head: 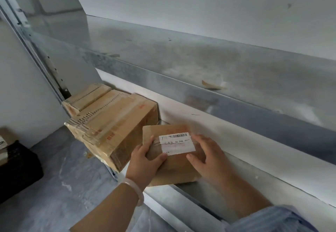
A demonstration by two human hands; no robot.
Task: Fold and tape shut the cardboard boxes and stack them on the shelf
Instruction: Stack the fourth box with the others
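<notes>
metal shelf (245, 168) — left grip (145, 157) clasps the small box (174, 170), right grip (205, 155) lies spread flat on it.

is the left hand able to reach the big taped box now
Likely yes, once it lets go: the left hand grips the small labelled box, with the big taped box right beside, nothing between.

The print on the white label (177, 143) of the small box (169, 170) was too blurred to read beyond a barcode. The left hand (145, 161) hid that box's left side and the right hand (207, 155) its right edge. At lower left, the frame's edge cut off the black crate (16, 170).
</notes>
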